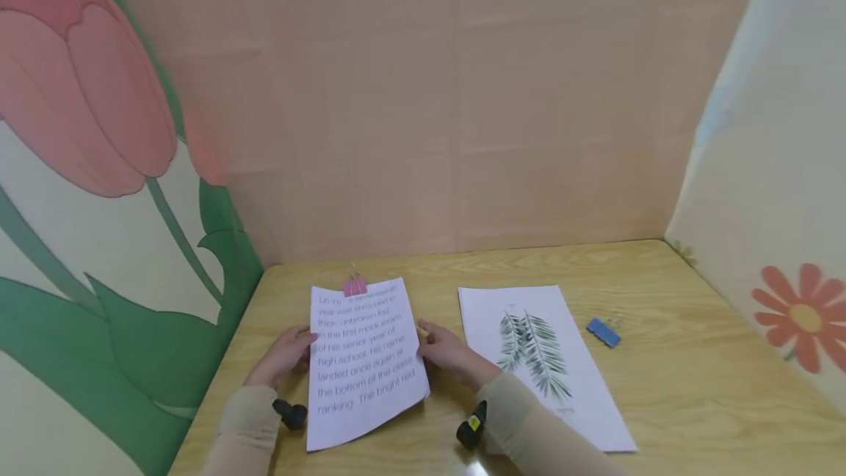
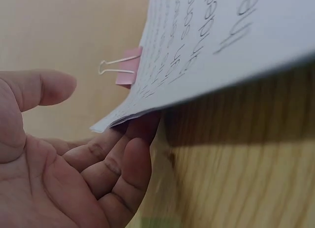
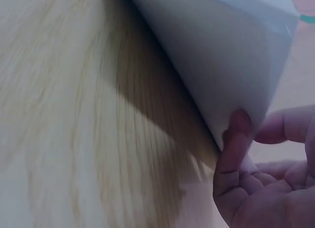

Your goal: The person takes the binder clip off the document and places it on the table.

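Observation:
A clipped stack of printed sheets [image 1: 363, 373] is tilted up off the table between my two hands, its lower right corner curling. A pink binder clip [image 1: 355, 286] grips its top edge, wire handles standing out. My left hand [image 1: 286, 355] is at the left edge; in the left wrist view its fingers [image 2: 115, 164] support the sheets from below while the thumb stays apart from them. At the right edge, my right hand [image 1: 452, 351] holds the stack, with a finger [image 3: 236, 139] against the back and the thumb by the edge.
To the right, partly under my right forearm, lies another stack of paper [image 1: 485, 307] with a green leaf print. A blue binder clip [image 1: 604, 332] rests beyond it on the wooden table [image 1: 700, 388]. Walls enclose the table's back and sides.

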A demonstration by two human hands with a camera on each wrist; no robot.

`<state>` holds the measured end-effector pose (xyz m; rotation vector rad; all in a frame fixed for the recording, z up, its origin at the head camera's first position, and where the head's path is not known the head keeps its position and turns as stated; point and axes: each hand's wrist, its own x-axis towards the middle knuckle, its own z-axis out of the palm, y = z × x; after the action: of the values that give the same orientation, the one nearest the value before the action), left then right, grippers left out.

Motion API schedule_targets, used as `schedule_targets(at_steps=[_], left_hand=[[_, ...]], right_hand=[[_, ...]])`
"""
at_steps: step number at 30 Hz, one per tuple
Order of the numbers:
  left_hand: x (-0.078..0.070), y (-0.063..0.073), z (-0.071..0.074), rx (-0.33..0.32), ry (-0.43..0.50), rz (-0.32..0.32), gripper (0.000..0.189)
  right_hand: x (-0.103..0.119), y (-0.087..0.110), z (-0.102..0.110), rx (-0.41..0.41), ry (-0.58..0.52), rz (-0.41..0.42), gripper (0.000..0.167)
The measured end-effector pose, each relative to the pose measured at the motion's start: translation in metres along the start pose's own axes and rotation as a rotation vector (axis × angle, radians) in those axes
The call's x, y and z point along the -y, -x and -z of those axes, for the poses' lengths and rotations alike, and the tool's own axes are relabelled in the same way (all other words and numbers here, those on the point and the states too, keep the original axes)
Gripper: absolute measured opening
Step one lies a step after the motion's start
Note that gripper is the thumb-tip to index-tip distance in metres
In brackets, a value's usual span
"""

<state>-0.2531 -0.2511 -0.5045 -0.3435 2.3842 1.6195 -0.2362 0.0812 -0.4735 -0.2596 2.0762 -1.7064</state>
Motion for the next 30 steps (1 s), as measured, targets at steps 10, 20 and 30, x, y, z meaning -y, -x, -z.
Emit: schedule_targets(at_steps=[10,20,30], left_hand=[[-0.006,-0.007,-0.011,0.003,-0.022,-0.013,0.05],[-0.009,-0.018,-0.022,-0.056,-0.014,-0.018,0.046],[-0.011,-0.019,-0.028,-0.073,-0.027,-0.058,0.038]], right_hand=[[-0.034,-0.018,0.008,-0.032,0.099,-0.074,0.068],[-0.036,-0.009,0.012,-0.062,0.116,-0.079,0.066],[-0.035,0.0,0.021,-0.087,0.138,-0.119,0.062]])
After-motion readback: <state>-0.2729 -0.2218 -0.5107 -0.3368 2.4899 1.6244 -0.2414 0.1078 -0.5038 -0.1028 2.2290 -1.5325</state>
